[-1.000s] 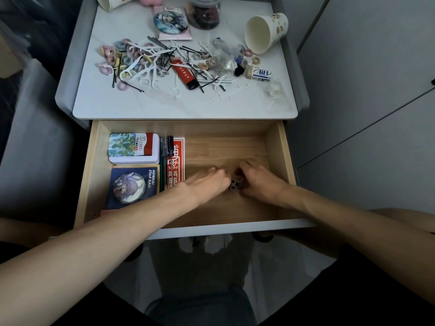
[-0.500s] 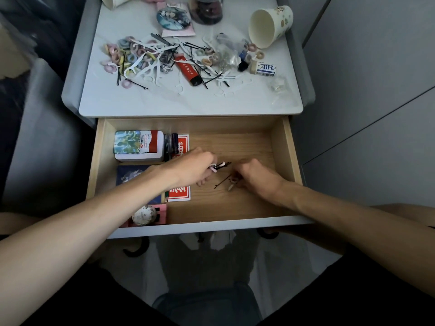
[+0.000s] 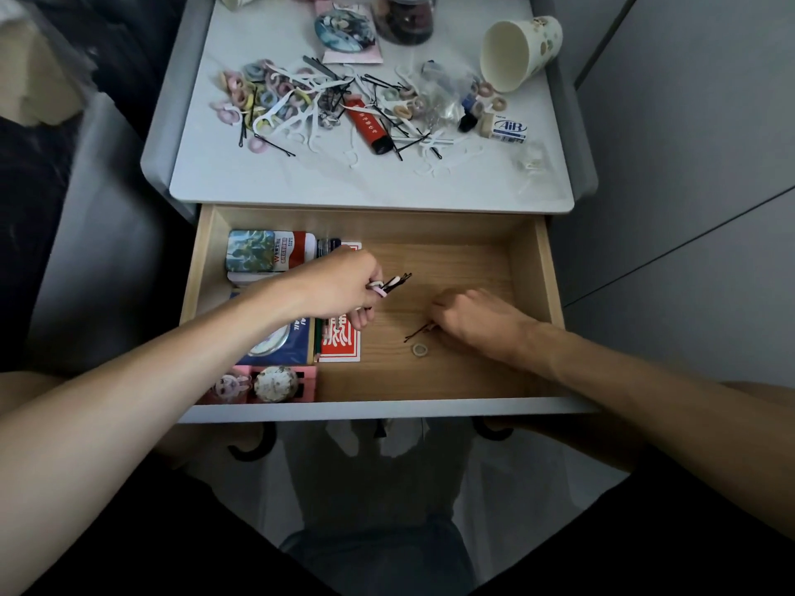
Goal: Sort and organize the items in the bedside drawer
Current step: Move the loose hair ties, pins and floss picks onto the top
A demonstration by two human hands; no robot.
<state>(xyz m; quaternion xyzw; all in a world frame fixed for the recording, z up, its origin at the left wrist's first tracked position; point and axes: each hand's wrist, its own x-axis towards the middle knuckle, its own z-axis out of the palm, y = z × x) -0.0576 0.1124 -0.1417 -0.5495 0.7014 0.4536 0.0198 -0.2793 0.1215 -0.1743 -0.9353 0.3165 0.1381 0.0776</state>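
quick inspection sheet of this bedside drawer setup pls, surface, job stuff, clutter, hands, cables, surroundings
surface: wooden drawer open, right part mostly bare
job's things: bobby pins bunched in left hand; one bobby pin and a hair tie on the floor by right hand
clutter: tin, red card at left; nightstand top littered, tipped paper cup
hands: left hand gripping; right hand pinching pin
cables: nothing seen
surroundings: grey cabinet right

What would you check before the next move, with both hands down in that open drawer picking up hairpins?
1. Left hand grips its bundle of pins: ok.
2. Right hand pinches the loose hairpin: ok.
3. Small ring left on the drawer floor: not ok.
4. Space on the tabletop: ok.
5. More bits hidden under the hands: cannot tell.
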